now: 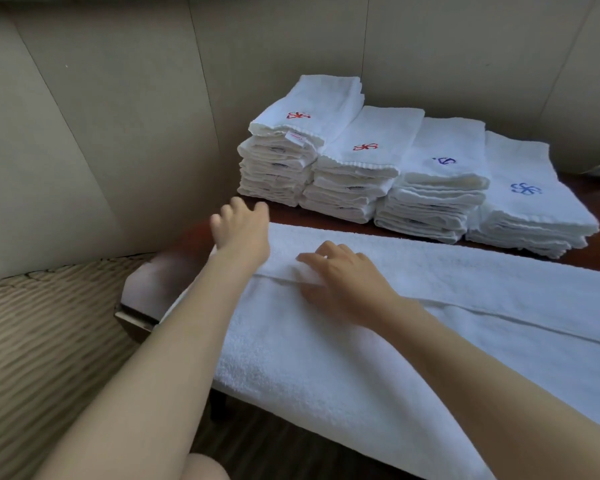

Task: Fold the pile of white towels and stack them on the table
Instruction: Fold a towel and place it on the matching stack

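Fingers of right hand (340, 275) flat on towel (326, 348), left hand (243, 226) apparently released, blurred

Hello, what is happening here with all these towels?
A person is folding a large white towel spread across the table. The right hand presses flat on its folded edge, and the left hand reaches open over its far left end. Four stacks of folded towels already stand behind, by the wall.

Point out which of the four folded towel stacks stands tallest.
The leftmost stack, nearest the wall corner, with a red emblem on top. It rises above the other red-emblem stack and both blue-emblem stacks.
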